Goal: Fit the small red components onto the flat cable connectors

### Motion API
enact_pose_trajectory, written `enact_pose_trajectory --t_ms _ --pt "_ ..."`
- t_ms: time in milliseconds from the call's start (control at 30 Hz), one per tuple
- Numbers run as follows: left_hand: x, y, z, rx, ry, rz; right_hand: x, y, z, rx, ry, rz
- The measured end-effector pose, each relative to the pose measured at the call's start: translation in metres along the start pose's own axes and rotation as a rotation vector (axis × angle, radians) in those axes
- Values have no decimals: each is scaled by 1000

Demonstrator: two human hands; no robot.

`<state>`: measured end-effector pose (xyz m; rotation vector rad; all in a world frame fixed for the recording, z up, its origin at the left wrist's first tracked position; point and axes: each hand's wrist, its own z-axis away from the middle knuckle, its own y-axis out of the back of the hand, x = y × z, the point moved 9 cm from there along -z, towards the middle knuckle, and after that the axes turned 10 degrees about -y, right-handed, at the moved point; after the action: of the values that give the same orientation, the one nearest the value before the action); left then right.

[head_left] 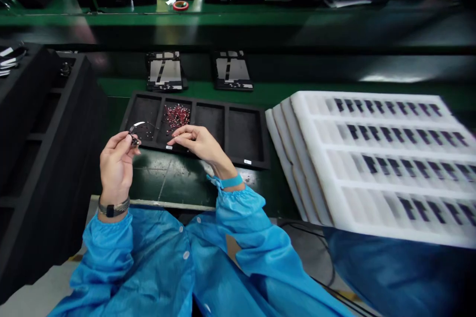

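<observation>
Left hand (116, 166) pinched narrow, thumb and fingertips holding a small dark part (134, 140) with a curved shiny strip, just above the black tray (193, 97). Right hand (201, 143) loosely open, nothing seen held, near the red heap (177, 115). Good practice: low pinch, so drops land in the tray.

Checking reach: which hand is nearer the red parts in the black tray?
The right hand is nearer, just below the red parts; the left hand is farther, off to their left.
</observation>
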<state>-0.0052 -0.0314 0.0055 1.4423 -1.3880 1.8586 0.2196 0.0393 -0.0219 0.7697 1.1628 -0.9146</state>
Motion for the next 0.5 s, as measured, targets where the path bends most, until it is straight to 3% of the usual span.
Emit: enact_pose_trajectory --t_ms 267,500 --pt "-28 -32 -4 -18 -62 -145 2 -6 4 -22 0 -63" --pt "-48 -48 2 -75 -22 -167 -7 -16 9 -49 55 -67"
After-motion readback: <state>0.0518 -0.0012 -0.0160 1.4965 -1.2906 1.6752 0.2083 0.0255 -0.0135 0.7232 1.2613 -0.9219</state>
